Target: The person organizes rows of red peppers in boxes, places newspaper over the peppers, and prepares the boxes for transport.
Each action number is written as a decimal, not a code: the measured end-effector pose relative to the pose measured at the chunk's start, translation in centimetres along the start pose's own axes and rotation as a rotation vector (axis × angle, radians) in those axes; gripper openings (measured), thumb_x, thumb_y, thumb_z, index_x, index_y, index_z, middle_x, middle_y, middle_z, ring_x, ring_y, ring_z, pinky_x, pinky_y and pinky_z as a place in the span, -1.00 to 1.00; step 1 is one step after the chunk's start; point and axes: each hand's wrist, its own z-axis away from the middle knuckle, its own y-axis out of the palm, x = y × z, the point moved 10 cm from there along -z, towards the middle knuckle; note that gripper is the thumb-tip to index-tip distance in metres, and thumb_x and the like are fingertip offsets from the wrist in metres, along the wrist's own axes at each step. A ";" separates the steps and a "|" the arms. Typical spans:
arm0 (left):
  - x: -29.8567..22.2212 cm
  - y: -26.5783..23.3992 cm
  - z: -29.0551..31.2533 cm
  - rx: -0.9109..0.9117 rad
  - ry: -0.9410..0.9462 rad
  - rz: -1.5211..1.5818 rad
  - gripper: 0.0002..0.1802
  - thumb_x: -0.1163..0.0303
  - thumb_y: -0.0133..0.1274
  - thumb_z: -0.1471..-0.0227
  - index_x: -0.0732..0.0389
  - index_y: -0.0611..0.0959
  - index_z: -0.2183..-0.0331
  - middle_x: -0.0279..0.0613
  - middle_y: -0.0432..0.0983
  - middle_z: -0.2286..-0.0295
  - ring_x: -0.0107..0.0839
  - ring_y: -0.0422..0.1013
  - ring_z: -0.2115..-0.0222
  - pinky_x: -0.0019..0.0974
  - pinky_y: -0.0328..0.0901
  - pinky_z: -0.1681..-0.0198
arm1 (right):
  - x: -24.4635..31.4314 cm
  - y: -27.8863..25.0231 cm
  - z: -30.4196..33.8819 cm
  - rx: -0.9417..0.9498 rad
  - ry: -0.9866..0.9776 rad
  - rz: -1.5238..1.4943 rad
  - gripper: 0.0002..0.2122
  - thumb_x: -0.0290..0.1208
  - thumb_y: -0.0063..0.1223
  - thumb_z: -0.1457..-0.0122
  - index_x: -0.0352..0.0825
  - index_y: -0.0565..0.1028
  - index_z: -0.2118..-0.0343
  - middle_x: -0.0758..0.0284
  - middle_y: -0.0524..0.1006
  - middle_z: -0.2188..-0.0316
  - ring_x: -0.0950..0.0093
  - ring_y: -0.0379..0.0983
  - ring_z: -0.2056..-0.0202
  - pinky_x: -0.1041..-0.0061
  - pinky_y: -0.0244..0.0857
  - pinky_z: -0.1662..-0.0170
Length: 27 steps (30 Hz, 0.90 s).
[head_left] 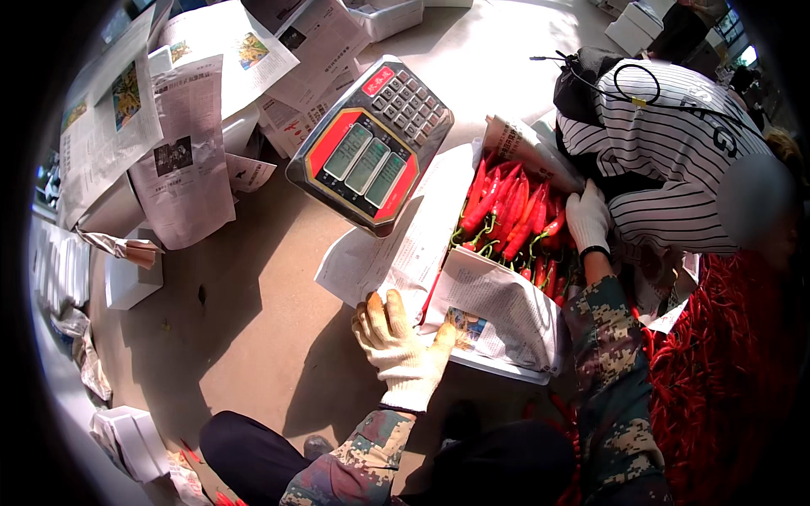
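The left hand (pixel 403 350), its grip spread flat, presses the newspaper lining (pixel 498 308) of the box; the right hand (pixel 587 218), loosely curled, rests on red chillies (pixel 506 207).

Chilli peppers (pixel 506 211): bright red, green stalks. Box lining of newspaper (pixel 498 308): white, printed grey, with one small coloured picture. Weighing scale (pixel 371 143): grey casing, red panel, greenish displays, pale keys. Left hand (pixel 401 350) and right hand (pixel 586 218): gloved in cream-white knit. Sleeves (pixel 612 371): camouflage, patterned green, brown and tan. Co-worker's shirt (pixel 675 160): white, striped thinly in black. Floor (pixel 253 304): tan.
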 end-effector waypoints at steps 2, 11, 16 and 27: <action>2.2 1.9 1.1 0.071 -0.344 0.246 0.07 0.21 0.49 0.01 0.27 0.33 -0.41 0.35 0.24 -0.34 0.36 0.29 -0.31 0.23 0.28 -0.36 | -1.4 -0.4 -1.9 0.009 -0.005 0.022 -0.39 -0.20 0.00 -0.24 -0.36 0.47 -0.34 -0.11 0.53 -0.27 -0.12 0.52 -0.21 0.04 0.41 -0.30; 9.6 1.7 5.0 0.063 -0.571 0.527 -0.16 0.57 0.23 -0.14 0.28 0.38 -0.43 0.22 0.43 -0.28 0.06 0.43 -0.28 -0.07 0.36 -0.34 | 4.3 -1.1 1.5 0.251 -0.060 -0.245 -0.32 -0.05 0.13 -0.16 -0.39 0.50 -0.30 -0.13 0.63 -0.12 -0.07 0.58 -0.16 0.12 0.45 -0.25; 1.4 -3.3 2.7 -0.145 0.000 -0.189 -0.05 0.32 0.40 -0.10 0.26 0.34 -0.42 0.32 0.26 -0.35 0.41 0.30 -0.31 0.40 0.14 -0.44 | -2.2 5.3 -2.0 0.497 0.294 -1.050 -0.24 0.25 0.24 -0.30 -0.53 0.60 -0.13 0.14 0.66 0.18 0.33 0.54 0.28 0.28 0.45 0.07; -13.4 5.8 -1.1 0.452 0.724 0.177 -0.33 -0.02 0.31 0.04 0.11 0.70 -0.08 0.00 0.58 -0.11 0.19 0.38 -0.22 0.53 0.10 -0.37 | -0.7 -1.9 1.4 0.231 0.035 -1.356 -0.56 -0.51 0.48 -0.17 -0.37 0.63 -0.12 0.38 0.70 0.08 0.55 0.62 0.10 0.54 0.50 0.03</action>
